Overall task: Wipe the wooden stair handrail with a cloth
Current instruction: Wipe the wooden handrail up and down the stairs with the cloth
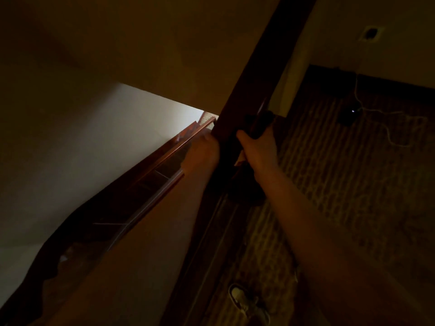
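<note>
The frame is very dark. The dark wooden handrail (254,74) runs as a broad beam from the top right down to the bottom centre. My right hand (257,149) grips a dark cloth (260,124) wrapped against the rail's right side, and more of the cloth hangs below the wrist. My left hand (203,152) lies against the rail's left edge at about the same height. Its fingers are hidden behind the wood.
Wooden stairs (162,172) drop away on the left beside a pale wall (94,142). A patterned carpet (341,196) covers the floor on the right, with a white cable (386,130), a small dark device (348,116) and a wall socket (371,34). A light shoe (242,300) shows at the bottom.
</note>
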`<state>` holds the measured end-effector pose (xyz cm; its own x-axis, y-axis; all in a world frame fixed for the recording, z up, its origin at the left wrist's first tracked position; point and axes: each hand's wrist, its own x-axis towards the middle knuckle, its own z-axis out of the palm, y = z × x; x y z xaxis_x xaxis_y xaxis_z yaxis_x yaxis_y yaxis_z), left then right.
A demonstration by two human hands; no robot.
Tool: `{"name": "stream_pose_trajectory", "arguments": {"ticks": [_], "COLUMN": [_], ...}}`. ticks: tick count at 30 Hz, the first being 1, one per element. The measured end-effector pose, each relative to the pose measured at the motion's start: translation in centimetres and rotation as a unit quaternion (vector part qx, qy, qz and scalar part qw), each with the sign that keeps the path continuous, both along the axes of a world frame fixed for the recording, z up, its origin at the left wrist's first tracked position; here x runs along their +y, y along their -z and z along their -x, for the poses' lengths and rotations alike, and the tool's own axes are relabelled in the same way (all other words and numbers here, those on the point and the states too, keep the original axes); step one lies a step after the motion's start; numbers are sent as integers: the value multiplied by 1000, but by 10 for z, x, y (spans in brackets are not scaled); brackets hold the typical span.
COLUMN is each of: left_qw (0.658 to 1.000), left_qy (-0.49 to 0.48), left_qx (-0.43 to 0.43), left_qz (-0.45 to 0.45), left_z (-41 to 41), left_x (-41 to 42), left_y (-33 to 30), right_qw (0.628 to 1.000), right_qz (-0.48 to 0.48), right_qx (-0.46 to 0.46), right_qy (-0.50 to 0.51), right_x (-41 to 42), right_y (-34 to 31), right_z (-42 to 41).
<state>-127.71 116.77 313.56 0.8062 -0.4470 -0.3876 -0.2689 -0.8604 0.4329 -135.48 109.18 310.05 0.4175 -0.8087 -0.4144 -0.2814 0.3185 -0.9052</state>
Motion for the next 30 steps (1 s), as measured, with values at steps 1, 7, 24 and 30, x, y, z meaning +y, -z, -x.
{"name": "stream_pose_trajectory", "arguments": {"ticks": [1, 7, 24, 30], "left_qw": [999, 994, 999, 999], "left_qy": [7, 40, 40, 38], "left_qx": [29, 75, -8, -29], "left_qz": [29, 75, 9, 7], "left_z": [-2, 33, 53, 51], "left_x": [5, 113, 162, 162], "left_y": [0, -16, -7, -5], "right_qw": [1000, 999, 999, 998], "right_qz": [4, -14, -20, -16], "right_qx": [7, -13, -5, 36], "right_qy": [-3, -28, -33, -55], "right_x": [21, 150, 180, 135], "right_y": [1, -3, -2, -8], "right_z": [6, 44, 55, 34]}}
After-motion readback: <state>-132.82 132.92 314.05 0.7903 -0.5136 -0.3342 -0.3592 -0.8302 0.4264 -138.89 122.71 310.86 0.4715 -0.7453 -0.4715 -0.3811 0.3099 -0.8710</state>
